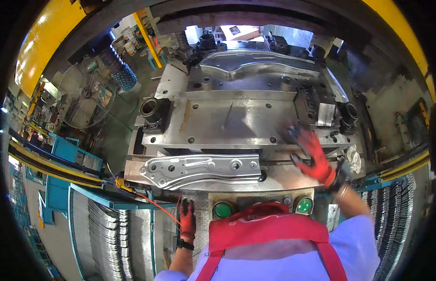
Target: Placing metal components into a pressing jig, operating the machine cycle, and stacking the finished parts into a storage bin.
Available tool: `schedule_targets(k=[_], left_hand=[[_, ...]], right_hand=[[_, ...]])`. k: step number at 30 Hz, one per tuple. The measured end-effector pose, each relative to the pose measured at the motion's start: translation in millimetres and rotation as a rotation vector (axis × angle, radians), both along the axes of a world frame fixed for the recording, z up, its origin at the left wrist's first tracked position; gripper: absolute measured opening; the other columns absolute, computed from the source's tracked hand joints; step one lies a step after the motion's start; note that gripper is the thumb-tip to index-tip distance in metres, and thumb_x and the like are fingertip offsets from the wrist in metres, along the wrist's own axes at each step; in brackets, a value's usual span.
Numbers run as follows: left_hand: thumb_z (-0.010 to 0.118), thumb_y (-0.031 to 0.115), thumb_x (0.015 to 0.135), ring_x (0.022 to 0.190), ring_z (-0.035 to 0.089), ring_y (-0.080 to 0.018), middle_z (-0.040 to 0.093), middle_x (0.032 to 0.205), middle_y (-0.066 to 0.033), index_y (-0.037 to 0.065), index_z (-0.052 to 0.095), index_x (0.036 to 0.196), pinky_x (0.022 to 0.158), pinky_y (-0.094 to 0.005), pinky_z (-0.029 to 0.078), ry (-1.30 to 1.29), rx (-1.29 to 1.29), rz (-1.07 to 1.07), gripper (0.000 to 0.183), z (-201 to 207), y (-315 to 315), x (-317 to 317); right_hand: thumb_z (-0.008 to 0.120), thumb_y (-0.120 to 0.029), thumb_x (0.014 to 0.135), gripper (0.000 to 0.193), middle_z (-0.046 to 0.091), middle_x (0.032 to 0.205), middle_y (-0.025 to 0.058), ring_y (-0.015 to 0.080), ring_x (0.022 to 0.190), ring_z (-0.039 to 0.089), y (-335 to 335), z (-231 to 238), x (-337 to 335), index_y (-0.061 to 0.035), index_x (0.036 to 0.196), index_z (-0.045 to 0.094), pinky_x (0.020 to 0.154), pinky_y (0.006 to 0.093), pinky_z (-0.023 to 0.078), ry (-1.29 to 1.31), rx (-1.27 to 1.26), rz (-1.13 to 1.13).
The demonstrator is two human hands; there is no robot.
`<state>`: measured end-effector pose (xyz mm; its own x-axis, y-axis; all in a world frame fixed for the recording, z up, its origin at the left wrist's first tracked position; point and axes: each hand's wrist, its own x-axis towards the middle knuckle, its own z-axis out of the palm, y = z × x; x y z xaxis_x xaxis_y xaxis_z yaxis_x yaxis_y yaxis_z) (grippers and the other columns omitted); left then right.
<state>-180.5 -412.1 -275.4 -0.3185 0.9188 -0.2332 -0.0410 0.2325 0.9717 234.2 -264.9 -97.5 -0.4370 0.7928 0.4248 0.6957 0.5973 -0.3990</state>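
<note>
Metal panel (204, 169), silver and pierced with holes, lies lengthwise on the front ledge (286, 175), to the left of your red-gloved right hand (316, 161), which is partly blurred and spread wide over the die's (234, 117) near right side. Your left hand (187, 220) is low, left of both green buttons (223, 210); I cannot tell whether it grips anything.

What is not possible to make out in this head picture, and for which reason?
All in the head view:
Red gloved right hand: upper fingers smeared by blur, so contact with the grey steel die is unclear.
Red gloved left hand: its own back hides the palm, so grip is unclear.
Beige control box: lower part covered by the red cloth apron.
Stacked silver metal parts, lower left: cut off by the lower edge.
</note>
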Motion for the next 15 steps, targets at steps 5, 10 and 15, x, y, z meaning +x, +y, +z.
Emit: schedule_targets(k=[5,10,15], left_hand=[[0.066,0.025,0.078,0.115,0.044,-0.0234,0.042,0.127,-0.0161,0.002,0.029,0.132,0.095,-0.0342,0.035,0.213,-0.177,-0.319,0.070,-152.7,-23.2,18.5],[0.072,0.017,0.068,0.102,0.052,-0.0253,0.052,0.113,-0.0163,-0.001,0.039,0.119,0.085,-0.0367,0.043,0.341,-0.351,-0.339,0.063,-38.1,11.5,64.7],[0.074,0.019,0.063,0.091,0.058,-0.0270,0.058,0.101,-0.0154,0.000,0.043,0.114,0.076,-0.0371,0.047,0.317,-0.226,-0.295,0.063,-98.5,3.0,46.3]], right_hand=[[0.070,-0.029,0.070,0.069,0.038,0.131,0.0194,0.0345,0.124,0.033,-128.0,-190.7,75.7,-0.0034,0.127,0.041,0.104,0.0388,0.025,0.658,-0.344,-0.761],[0.071,-0.026,0.067,0.090,0.030,0.134,0.0257,0.0372,0.124,0.031,-191.7,-314.0,106.4,-0.0011,0.137,0.019,0.103,0.0401,0.027,0.325,-0.805,-1.190],[0.071,-0.022,0.064,0.089,0.036,0.128,0.0235,0.0385,0.117,0.038,-186.8,-291.7,88.2,-0.0024,0.135,0.021,0.096,0.0419,0.036,0.283,-0.623,-1.070]])
